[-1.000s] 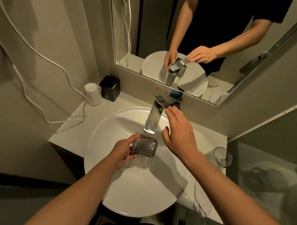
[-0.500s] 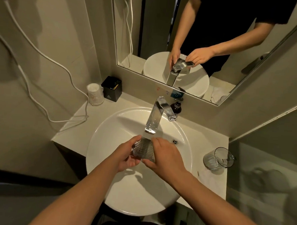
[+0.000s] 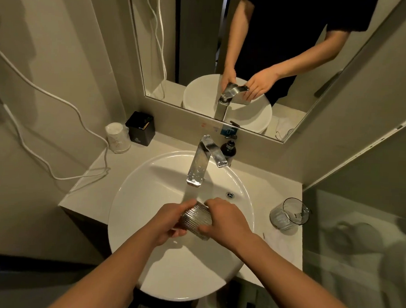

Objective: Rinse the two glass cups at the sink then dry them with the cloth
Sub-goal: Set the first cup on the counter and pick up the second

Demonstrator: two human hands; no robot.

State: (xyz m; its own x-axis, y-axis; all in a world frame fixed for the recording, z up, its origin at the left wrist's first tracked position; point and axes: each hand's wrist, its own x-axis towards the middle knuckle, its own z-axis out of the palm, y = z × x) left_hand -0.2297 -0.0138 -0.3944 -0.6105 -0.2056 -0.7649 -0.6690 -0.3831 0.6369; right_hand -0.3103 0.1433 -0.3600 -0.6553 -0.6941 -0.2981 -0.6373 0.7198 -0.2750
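Right, we have both hands on the ribbed glass cup (image 3: 195, 220) over the middle of the sink (image 3: 134, 211). Left hand (image 3: 171, 220) is wrapped around its left side, fingers curled shut on it. Right hand (image 3: 224, 221) is closed over the right side, thumb under, fingers across the top. Cup lies tilted on its side between the two palms, just below the tap (image 3: 198, 166). Water stream runs from the spout down to the cup; we can't tell if it goes inside or only hits the wall.

Second glass cup (image 3: 287, 215), smooth and clear, stands on the counter (image 3: 117, 171) right of the basin, well apart from the hands, tipped slightly in this wide view. A white cloth (image 3: 284, 246) lies on the counter just in front of it. Soap bottle (image 3: 229, 150) sits behind the tap, touching the back wall edge. Black box (image 3: 140, 131) and wrapped paper cups (image 3: 117, 137) are at the counter's back left, beside each other.
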